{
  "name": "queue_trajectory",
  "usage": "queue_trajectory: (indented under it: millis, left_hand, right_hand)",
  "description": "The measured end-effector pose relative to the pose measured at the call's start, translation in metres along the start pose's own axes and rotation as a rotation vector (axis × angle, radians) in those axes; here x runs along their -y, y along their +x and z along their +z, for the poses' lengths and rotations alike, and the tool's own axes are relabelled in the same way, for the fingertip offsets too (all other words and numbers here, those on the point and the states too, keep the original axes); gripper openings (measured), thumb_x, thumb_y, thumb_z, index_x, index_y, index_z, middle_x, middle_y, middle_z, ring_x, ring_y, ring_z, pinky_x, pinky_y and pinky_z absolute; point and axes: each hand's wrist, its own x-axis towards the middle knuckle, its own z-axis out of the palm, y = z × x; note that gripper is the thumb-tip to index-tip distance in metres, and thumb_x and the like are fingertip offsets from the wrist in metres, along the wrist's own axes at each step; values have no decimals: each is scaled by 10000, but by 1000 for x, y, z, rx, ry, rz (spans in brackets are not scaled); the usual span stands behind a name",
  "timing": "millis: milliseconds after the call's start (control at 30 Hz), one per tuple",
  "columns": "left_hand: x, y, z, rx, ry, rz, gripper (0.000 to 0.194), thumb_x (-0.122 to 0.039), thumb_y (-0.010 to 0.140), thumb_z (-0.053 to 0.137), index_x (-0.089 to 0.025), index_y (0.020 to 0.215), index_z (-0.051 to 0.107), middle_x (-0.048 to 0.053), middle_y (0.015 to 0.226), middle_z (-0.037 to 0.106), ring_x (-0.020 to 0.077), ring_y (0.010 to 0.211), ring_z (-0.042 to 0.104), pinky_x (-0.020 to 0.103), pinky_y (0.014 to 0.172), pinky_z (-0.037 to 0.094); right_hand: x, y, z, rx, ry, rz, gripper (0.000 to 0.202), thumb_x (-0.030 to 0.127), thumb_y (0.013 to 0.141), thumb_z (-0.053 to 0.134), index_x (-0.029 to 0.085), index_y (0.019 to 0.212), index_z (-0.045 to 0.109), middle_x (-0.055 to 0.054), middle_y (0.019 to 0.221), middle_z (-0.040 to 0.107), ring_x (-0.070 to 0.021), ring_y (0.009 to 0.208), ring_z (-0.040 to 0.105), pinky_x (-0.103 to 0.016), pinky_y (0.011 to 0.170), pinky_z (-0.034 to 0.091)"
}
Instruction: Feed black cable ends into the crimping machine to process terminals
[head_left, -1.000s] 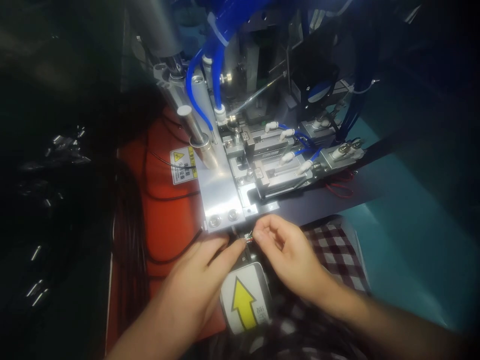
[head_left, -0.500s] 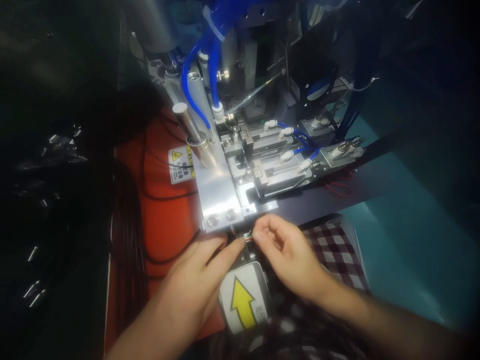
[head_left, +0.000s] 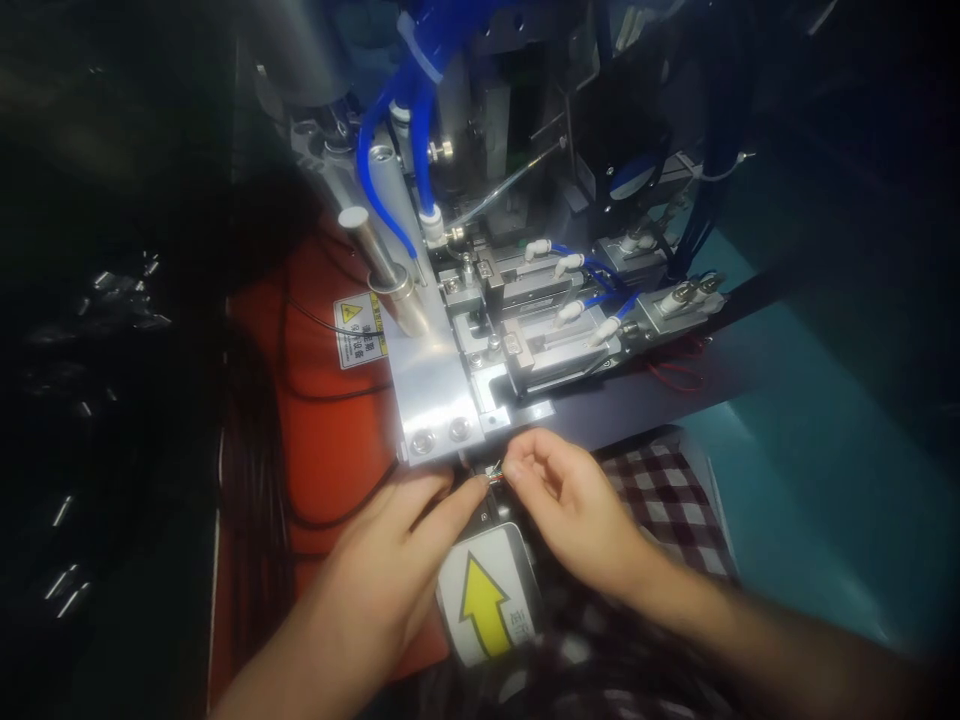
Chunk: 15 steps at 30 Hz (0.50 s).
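Thin coloured wires (head_left: 496, 477), with red and a lighter strand showing, span the small gap between my hands, just in front of the machine's metal plate. My left hand (head_left: 390, 550) comes from the lower left, its thumb tip pressed at the left end of the wires; its other fingers are partly hidden beneath the plate edge. From the right, my right hand (head_left: 566, 500) pinches the other end between thumb and forefinger, with the remaining fingers curled. What the wires join to is hidden. Below them sits a white label with a yellow arrow (head_left: 484, 600).
A metal plate (head_left: 435, 395) with bolts overhangs my left fingers. Behind it stand pneumatic cylinders (head_left: 562, 350) and blue air hoses (head_left: 427, 150). An orange-red surface (head_left: 322, 450) with black cables lies left. Checkered cloth (head_left: 667, 490) is under my right forearm.
The view has shifted very slightly, so the machine appears a little further left. Both hands keep nearly the same pose at the wires.
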Motion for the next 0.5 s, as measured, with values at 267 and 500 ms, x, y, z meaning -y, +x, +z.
queue_trajectory:
  millis: [267,500]
  left_hand:
    - [-1,0,-1,14,46,-7,416,-107,933,347,-236,1278,541,64,1068,593,151,919,600,209,772,505]
    - [-1,0,0,-25,67,-4,419,-147,943,328,-244,1284,552,63,1067,613,146,910,621,187,783,516]
  right_hand:
    - [4,1,0,-9,-58,44,147,258,912,477,191,788,518,18,670,518,-136,609,490,-259,565,406]
    - [5,4,0,38,241,224,179,292,885,530,173,752,514,42,630,477,-103,565,439,-225,522,373]
